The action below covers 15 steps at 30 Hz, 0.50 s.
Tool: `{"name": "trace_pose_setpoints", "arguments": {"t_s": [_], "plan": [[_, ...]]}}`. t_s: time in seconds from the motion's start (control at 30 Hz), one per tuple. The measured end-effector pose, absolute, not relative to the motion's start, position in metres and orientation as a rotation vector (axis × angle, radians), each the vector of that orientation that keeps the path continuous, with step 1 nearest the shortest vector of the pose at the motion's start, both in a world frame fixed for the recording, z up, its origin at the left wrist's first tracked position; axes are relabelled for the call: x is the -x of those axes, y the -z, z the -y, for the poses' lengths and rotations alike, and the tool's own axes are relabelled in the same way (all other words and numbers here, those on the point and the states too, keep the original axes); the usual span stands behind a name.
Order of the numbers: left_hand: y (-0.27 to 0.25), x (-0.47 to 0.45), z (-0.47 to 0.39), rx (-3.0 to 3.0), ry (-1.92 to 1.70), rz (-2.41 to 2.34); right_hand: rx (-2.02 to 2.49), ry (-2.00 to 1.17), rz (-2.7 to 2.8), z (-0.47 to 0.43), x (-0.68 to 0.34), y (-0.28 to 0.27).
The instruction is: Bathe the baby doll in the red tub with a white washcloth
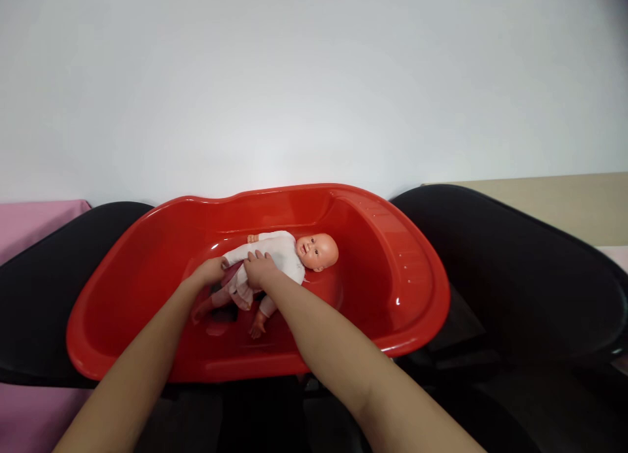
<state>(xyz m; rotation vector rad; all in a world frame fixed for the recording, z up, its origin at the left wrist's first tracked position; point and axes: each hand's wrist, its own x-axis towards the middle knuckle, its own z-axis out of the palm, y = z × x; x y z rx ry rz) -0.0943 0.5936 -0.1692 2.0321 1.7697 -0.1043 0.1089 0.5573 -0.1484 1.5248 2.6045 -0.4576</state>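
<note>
A baby doll [287, 257] in a white top and pale bottoms lies on its back inside a red baby bathtub [422, 270]. Its bald head points right and its legs point left. My left hand [211, 270] is closed on the clothing by the doll's legs, its fingertips partly hidden. Over the doll's belly, my right hand [260, 270] has its fingers bent on the white cloth, which bunches up below it. A bit of dark pink fabric shows between my two hands. One doll arm stretches toward me along the tub floor.
The tub rests across black chairs; one black chair [515, 263] extends at the right and another black chair [39, 296] at the left. A pale wall [314, 80] stands close behind. Pink cloth [34, 227] covers a surface at the far left, and a beige surface [554, 204] lies at the right.
</note>
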Motion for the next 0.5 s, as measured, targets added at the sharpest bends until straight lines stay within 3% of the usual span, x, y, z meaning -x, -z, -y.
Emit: {"name": "trace_pose_setpoints", "arguments": {"t_s": [0.13,0.5], "plan": [[0.188,0.098,-0.593,-2.111,-0.067,-2.027,-1.537,0.483,-2.597,-0.555,-0.108,0.145],[0.197,0.11,-0.591,-1.991,0.087,-2.096,-1.586,0.723,-2.641,-0.56,-0.106,0.148]]}}
